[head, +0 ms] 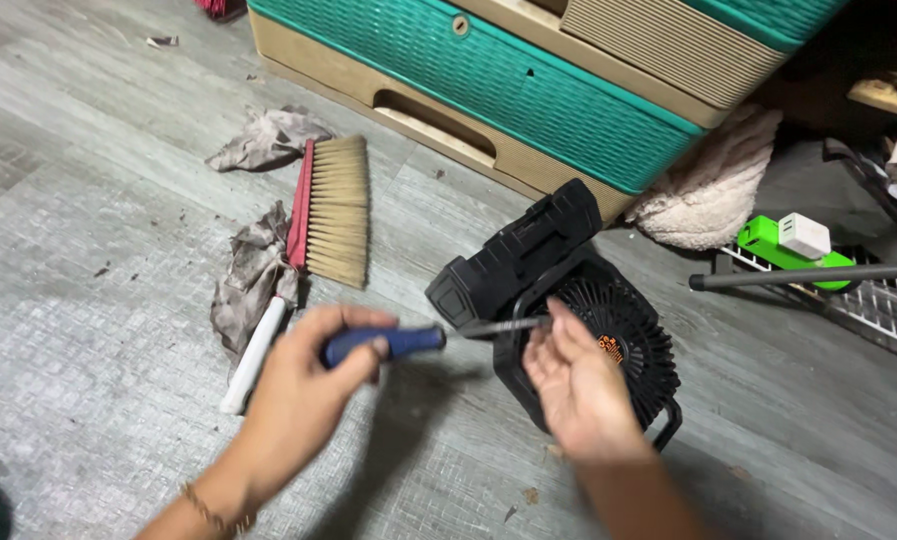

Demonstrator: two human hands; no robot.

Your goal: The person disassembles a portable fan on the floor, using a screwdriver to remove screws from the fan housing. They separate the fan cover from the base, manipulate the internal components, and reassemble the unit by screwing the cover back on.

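Note:
My left hand [303, 385] grips the blue handle of a screwdriver [388, 343], its metal shaft pointing right. The fingers of my right hand [578, 385] pinch the shaft near its tip, just in front of a black portable fan [568, 300] standing on the grey floor. The fan's round grille with an orange centre badge faces up and right; my right hand covers part of its lower left side. A bracelet shows on my left wrist.
A hand brush [330, 212] with a red back and white handle lies left of the fan, among dirty rags [258, 270]. A teal and beige plastic drawer unit [528, 90] stands behind. A beige towel [713, 185], green device [783, 245], dark rod [808, 277] and wire rack [893, 310] are right.

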